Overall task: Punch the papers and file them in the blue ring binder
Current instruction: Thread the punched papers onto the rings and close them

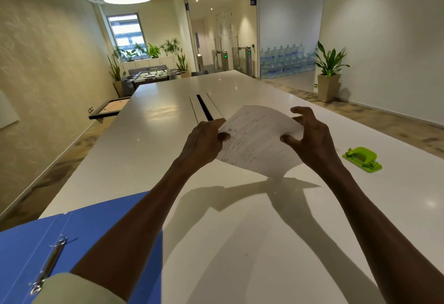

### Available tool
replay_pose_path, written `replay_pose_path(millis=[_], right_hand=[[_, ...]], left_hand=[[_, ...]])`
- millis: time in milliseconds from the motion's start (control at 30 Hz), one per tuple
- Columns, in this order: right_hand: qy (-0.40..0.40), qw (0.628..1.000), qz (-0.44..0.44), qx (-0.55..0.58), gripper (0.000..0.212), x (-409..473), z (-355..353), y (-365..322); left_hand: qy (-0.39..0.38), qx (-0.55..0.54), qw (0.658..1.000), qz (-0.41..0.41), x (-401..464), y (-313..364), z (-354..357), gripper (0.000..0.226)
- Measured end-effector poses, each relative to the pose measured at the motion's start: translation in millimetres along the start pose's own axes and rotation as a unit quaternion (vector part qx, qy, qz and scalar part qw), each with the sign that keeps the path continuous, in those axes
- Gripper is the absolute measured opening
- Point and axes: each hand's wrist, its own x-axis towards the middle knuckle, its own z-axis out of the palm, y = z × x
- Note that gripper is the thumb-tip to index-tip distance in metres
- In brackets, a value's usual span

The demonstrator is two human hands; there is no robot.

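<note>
You hold the papers above the white table, left hand pinching one edge, right hand gripping the other; their print is too small to read. Blue ring binder lies open near left, green hole punch right.

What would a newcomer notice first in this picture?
First, the papers, held above the white table in the centre by the left hand and the right hand. Next, the open blue binder at the lower left, its metal rings showing. Then the bright green punch on the table at the right.
</note>
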Motion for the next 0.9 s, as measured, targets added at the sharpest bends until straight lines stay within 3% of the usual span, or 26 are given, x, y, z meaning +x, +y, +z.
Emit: replay_pose_path(millis=[133, 300, 367, 433, 533, 600, 633, 700, 767, 900], right_hand=[[-0.001, 1.0, -0.017, -0.009, 0.074, -1, -2, -2], [-0.039, 0.998, -0.039, 0.027, 0.019, 0, -10, -2], [-0.02, 0.997, -0.025, 0.064, 0.012, -1, -11, -3], [-0.006, 0.994, 0.01, 0.111, 0.012, -2, -10, -4], [-0.012, 0.974, 0.086, 0.208, 0.021, -6, -8, -3], [-0.019, 0.952, 0.128, 0.276, 0.021, -9, -7, 0], [-0.025, 0.942, 0.145, 0.302, 0.021, -10, -6, 3], [-0.042, 0.927, 0.171, 0.331, 0.02, -13, -2, 6], [-0.059, 0.923, 0.175, 0.336, 0.02, -17, 2, 7], [-0.033, 0.932, 0.157, 0.325, 0.019, -22, 6, 3]], left_hand=[[-0.004, 0.037, 0.997, 0.067, 0, 7, -12, 0.018], [0.041, 0.052, 0.994, 0.09, 4, 16, -25, 0.013], [0.137, 0.012, 0.987, 0.083, 8, 18, -27, 0.03], [0.229, -0.061, 0.971, 0.041, 9, 17, -23, 0.063], [0.222, -0.213, 0.946, -0.104, 7, 14, -7, 0.107], [0.176, -0.311, 0.917, -0.18, 1, 12, 7, 0.114], [0.14, -0.366, 0.899, -0.195, -2, 10, 13, 0.11], [0.035, -0.46, 0.868, -0.183, -8, 6, 23, 0.078], [-0.045, -0.492, 0.854, -0.163, -16, 6, 34, 0.052], [0.0, -0.451, 0.879, -0.155, -22, 17, 48, 0.031]])
